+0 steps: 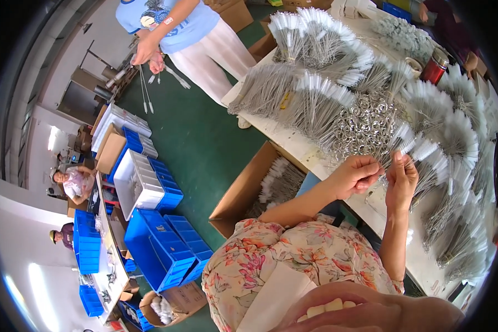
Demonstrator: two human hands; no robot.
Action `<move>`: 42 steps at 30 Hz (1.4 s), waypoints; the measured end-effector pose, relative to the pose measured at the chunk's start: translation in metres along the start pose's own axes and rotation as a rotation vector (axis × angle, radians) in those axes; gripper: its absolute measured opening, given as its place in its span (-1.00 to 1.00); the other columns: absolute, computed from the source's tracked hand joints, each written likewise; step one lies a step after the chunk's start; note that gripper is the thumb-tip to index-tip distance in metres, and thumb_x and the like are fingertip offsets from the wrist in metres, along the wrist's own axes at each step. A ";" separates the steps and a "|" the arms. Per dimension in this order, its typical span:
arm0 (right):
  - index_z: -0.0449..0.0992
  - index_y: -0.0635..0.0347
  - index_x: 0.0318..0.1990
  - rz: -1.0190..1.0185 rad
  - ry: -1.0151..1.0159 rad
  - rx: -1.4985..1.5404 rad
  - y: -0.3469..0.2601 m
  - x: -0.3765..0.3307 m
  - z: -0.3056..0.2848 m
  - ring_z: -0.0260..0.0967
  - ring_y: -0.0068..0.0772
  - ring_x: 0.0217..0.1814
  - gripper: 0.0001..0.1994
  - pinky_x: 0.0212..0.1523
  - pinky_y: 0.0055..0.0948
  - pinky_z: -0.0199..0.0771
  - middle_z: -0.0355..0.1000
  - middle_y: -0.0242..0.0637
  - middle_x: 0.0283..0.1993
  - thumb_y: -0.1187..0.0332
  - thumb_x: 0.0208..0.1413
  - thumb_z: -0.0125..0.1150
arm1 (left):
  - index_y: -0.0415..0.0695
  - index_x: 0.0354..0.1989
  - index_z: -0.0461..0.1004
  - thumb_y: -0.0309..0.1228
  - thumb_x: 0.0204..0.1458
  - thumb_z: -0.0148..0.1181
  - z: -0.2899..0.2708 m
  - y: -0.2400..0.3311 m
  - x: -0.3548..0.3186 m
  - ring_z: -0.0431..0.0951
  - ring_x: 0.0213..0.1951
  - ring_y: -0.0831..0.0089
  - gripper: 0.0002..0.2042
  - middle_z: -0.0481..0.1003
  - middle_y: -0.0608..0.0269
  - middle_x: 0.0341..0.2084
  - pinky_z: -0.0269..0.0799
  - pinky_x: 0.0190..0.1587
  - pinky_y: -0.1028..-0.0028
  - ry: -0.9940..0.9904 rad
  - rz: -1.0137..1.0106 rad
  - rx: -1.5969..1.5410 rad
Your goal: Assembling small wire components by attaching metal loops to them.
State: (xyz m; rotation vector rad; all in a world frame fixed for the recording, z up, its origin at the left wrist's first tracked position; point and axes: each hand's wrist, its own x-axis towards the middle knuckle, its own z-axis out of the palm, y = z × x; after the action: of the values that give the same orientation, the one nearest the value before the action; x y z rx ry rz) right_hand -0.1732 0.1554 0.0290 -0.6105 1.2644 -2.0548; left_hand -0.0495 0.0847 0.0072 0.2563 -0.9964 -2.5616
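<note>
Both my hands are raised close together over the edge of the white worktable (pixel 375 200). My left hand (pixel 355 177) is closed, thumb and forefinger pinched; what they hold is too small to make out. My right hand (pixel 402 180) is also closed in a pinch, its fingertips just beside the left ones. White-bristled wire brushes (pixel 404 138) show right beyond those fingertips; I cannot tell whether any is in the grip. A heap of shiny metal rings (pixel 365 124) lies just past my hands. Bundles of wire brushes (pixel 321 99) are piled around it.
A cardboard box (pixel 232 191) with more brushes stands at my left, against the table. Blue bins (pixel 159 249) and a white crate (pixel 140 185) stand farther left. A red thermos (pixel 436 66) is on the table. Across, a person in blue (pixel 177 30) holds several brushes.
</note>
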 end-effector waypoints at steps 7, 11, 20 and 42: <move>0.41 0.16 -0.42 -0.055 0.025 -0.076 -0.004 0.000 -0.010 -0.16 -0.82 -0.66 -0.87 -0.66 -0.69 -0.21 0.07 -0.65 -0.67 0.33 0.09 0.14 | -0.24 -0.29 0.42 -0.34 0.11 0.00 0.006 -0.012 -0.001 0.14 -0.71 0.77 -0.80 0.34 0.37 -0.64 -0.01 -0.72 0.71 0.107 0.239 0.572; 0.41 0.21 -0.41 -0.104 0.057 -0.220 -0.005 -0.006 -0.009 -0.10 -0.83 -0.60 -0.85 -0.60 -0.73 -0.13 0.14 -0.64 -0.62 0.32 0.08 0.14 | -0.24 -0.23 0.43 -0.37 0.12 -0.01 0.006 -0.018 0.000 0.15 -0.71 0.77 -0.81 0.34 0.39 -0.65 0.00 -0.71 0.71 0.113 0.182 0.458; 0.43 0.30 -0.42 -0.181 0.119 -0.451 -0.006 -0.012 -0.021 0.01 -0.81 -0.51 -0.82 -0.54 -0.73 0.02 0.23 -0.59 -0.56 0.34 0.07 0.17 | -0.23 -0.25 0.46 -0.35 0.14 -0.06 0.014 -0.019 0.003 0.10 -0.69 0.77 -0.78 0.28 0.46 -0.67 -0.01 -0.69 0.70 0.094 0.174 0.571; 0.22 0.33 0.12 0.022 0.050 0.014 -0.006 -0.011 -0.048 0.16 -0.42 0.12 -0.57 0.08 -0.38 0.22 0.20 -0.23 0.14 0.20 0.23 -0.16 | -0.24 -0.35 0.45 -0.49 0.00 0.12 0.028 -0.038 0.058 0.36 -0.57 0.53 -0.91 0.34 0.33 -0.56 0.29 -0.49 0.51 0.029 0.720 1.242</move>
State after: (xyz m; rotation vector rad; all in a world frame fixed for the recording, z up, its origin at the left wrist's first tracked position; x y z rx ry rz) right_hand -0.1993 0.1940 0.0130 -0.5392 1.2781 -2.0711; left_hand -0.1210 0.1038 0.0004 0.1814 -2.0608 -1.0666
